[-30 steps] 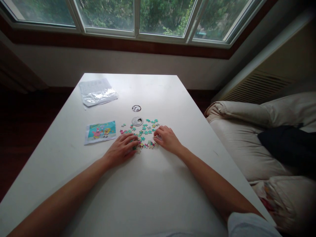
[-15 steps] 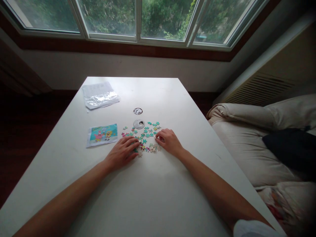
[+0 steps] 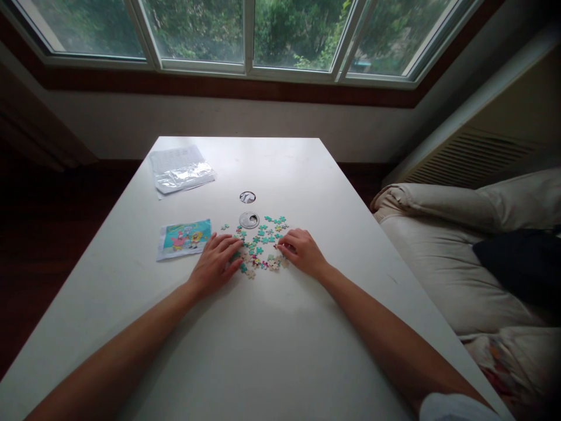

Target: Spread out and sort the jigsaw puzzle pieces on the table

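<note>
Both hands on the loose puzzle pieces in the middle of the desk.

Your white desk [image 3: 280,351] carries a plastic bag [image 3: 182,169] at the far left and a printed picture [image 3: 184,238] just left of your left hand [image 3: 215,264]. The puzzle pieces [image 3: 263,245] lie scattered between your hands, just this side of a round cap [image 3: 249,220]. Your left hand lies flat with its grip open, fingertips resting on pieces at the scatter's left edge and holding none. Your right hand [image 3: 302,252] curls its fingers onto the right edge; I cannot tell whether that grip has pinched a piece. In my judgement, press lightly, slide one piece at a time rather than sweeping several, keep the printed faces up, and check colours against the printed picture.
</note>
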